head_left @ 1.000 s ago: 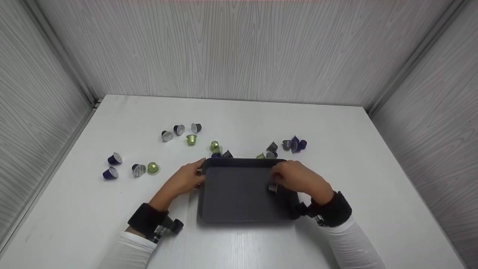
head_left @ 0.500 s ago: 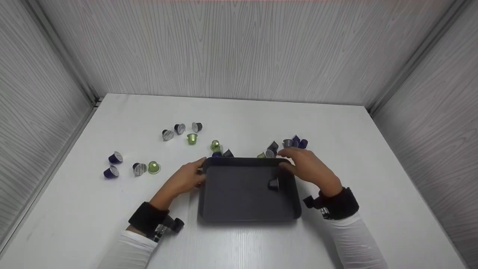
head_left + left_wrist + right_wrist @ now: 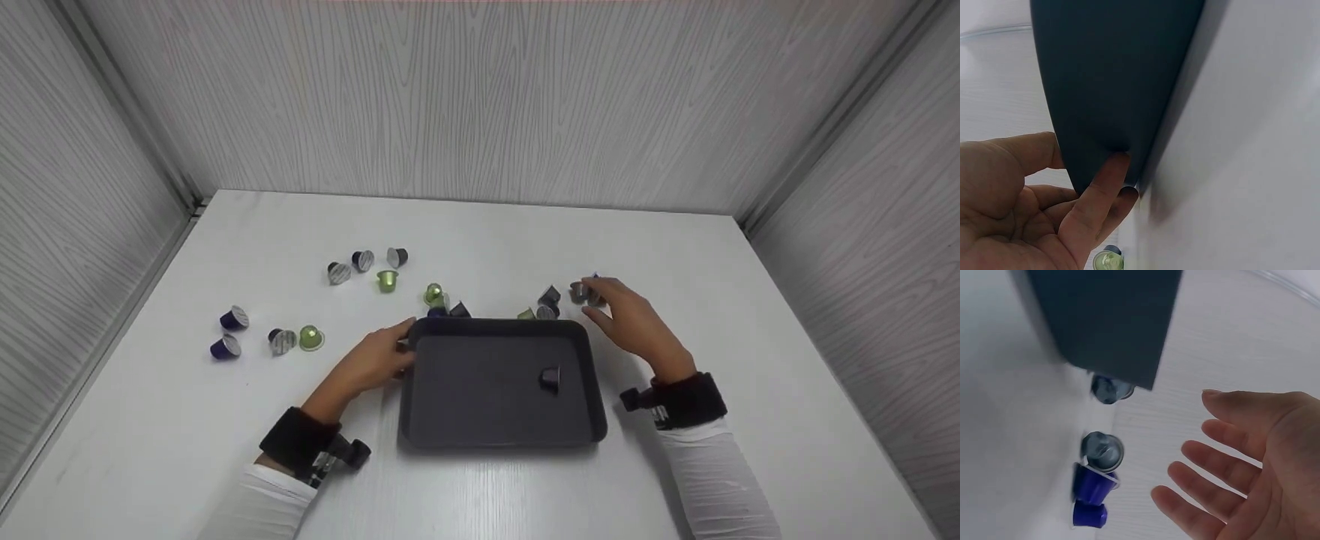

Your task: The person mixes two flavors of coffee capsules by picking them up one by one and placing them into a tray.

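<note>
A dark grey tray point(image 3: 480, 405) lies on the white table, with one dark coffee capsule point(image 3: 550, 379) on its side in the right part. My left hand point(image 3: 373, 360) holds the tray's far left corner; in the left wrist view the thumb is at the rim and fingers press the outer wall. Beyond the far right corner, my right hand point(image 3: 637, 330) hovers with fingers spread and nothing in them. Close to it are a grey capsule point(image 3: 1104, 451) and two purple capsules point(image 3: 1094, 485), partly hidden by the hand in the head view.
Behind the tray lie grey capsules point(image 3: 550, 295), a green capsule point(image 3: 526, 314) and a small cluster with another green capsule point(image 3: 433, 292). Farther left, several capsules are scattered, among them blue capsules point(image 3: 235, 318) and silver-lidded capsules point(image 3: 339, 272). Pale walls point(image 3: 480, 105) enclose the table.
My right hand has let go of the dark capsule inside the tray and moved out over the far right corner towards the grey and purple capsules. The left hand stays at its corner.
</note>
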Motion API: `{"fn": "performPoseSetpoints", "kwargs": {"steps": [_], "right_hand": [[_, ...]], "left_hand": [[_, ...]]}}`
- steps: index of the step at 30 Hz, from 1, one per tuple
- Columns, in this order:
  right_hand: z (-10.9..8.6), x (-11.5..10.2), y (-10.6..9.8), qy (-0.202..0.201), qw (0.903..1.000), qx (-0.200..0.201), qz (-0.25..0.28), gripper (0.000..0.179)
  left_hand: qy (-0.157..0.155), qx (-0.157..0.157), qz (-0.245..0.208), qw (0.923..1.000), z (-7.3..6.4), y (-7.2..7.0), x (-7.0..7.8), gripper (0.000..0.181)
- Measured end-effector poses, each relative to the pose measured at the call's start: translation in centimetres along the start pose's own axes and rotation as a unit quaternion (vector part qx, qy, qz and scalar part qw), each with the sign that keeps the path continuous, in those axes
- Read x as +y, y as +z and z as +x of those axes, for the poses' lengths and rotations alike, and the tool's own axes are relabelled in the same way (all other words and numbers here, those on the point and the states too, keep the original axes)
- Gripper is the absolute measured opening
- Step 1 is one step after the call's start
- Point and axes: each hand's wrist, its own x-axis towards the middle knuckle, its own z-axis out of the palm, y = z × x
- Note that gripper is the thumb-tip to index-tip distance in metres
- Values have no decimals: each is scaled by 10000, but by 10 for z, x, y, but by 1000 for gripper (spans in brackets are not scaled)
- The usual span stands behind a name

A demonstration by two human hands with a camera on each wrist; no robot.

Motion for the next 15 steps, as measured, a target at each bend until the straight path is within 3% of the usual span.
{"fn": "performPoseSetpoints", "kwargs": {"steps": [9, 15], "right_hand": [[2, 22, 8, 496, 9974, -525, 40, 58], [4, 31, 11, 709, 9949, -697, 156, 59]], "left_hand": [[-244, -165, -36, 9996, -1, -1, 1, 66], [-35, -112, 228, 9997, 0, -1, 0, 65]]}}
